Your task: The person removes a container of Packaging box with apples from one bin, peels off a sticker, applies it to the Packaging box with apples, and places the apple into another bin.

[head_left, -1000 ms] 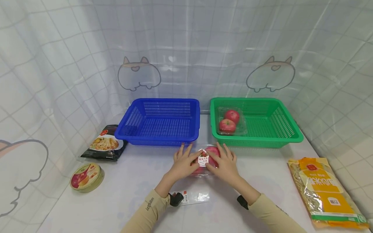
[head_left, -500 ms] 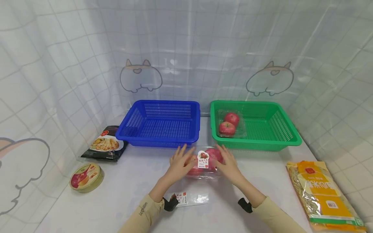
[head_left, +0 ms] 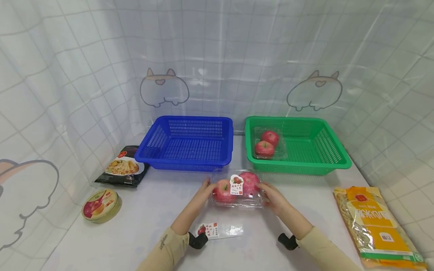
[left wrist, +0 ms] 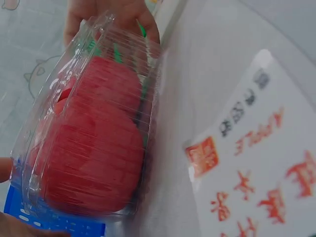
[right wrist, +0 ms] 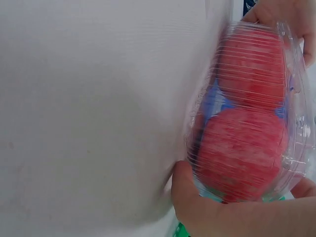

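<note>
A clear plastic clamshell box [head_left: 237,202] with two red apples [head_left: 249,183] and a white label [head_left: 236,185] on its lid is in the middle of the table, in front of the baskets. My left hand [head_left: 202,194] grips its left end, and my right hand [head_left: 274,197] holds the right end. In the right wrist view, the right thumb [right wrist: 183,185] is low against the box's side, with a fingertip across from it at the lid. Through the ribbed wall in the left wrist view, the apples [left wrist: 94,153] show side by side.
Behind stand a blue basket [head_left: 184,165] and a green basket [head_left: 301,165], the latter with another box of apples [head_left: 265,148]. A sticker sheet [head_left: 227,230] lies in front. To the left are a black food packet [head_left: 122,167] and round tin [head_left: 101,206]; an orange noodle bag [head_left: 376,222] lies right.
Both hands have moved outward from the label on the lid to the ends of the box, and now hold it there. The label and apples are uncovered.
</note>
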The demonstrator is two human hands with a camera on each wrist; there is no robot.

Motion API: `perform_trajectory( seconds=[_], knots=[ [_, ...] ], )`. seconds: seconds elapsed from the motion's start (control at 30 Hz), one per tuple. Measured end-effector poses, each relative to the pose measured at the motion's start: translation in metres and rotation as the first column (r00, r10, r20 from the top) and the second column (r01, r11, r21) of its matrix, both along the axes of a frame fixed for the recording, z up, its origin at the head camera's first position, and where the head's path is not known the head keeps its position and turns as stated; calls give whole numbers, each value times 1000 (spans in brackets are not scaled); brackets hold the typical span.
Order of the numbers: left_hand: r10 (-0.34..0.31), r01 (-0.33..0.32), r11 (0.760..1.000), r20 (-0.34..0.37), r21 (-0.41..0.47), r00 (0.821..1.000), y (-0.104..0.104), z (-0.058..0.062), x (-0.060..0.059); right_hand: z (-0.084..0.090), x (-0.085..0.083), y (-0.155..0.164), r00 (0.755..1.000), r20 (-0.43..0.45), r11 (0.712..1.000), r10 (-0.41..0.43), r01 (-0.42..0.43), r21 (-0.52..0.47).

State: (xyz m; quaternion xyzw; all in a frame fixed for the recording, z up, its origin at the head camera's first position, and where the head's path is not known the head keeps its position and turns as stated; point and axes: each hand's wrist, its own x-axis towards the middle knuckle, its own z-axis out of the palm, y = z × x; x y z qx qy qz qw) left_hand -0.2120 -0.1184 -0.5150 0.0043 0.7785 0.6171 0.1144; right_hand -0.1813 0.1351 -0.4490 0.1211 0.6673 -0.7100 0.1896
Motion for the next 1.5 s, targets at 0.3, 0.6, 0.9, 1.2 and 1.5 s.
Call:
perform_trajectory(
  seconds=[0.3, 0.6, 0.9, 1.2, 1.5],
  knots=[
    [64, -85, 986, 149, 140, 987, 15, 55, 28, -3, 0, -8, 998, -22, 999, -52, 52, -11],
    [73, -126, 947, 185, 294, 980, 18, 63, 40, 7, 6, -12, 992, -121, 993, -27, 41, 114],
    [-3, -98, 917, 253, 387, 967, 3, 71, 56, 19, 14, -6, 992, -125, 982, 28, -4, 188],
    [-75, -56, 916, 308, 397, 948, -8, 73, 63, 28, 16, -3, 987, -146, 976, 68, -36, 213],
    [-223, 83, 893, 274, 443, 935, -17, 77, 69, 41, 9, -6, 984, -153, 971, 94, -56, 234]
  ],
)
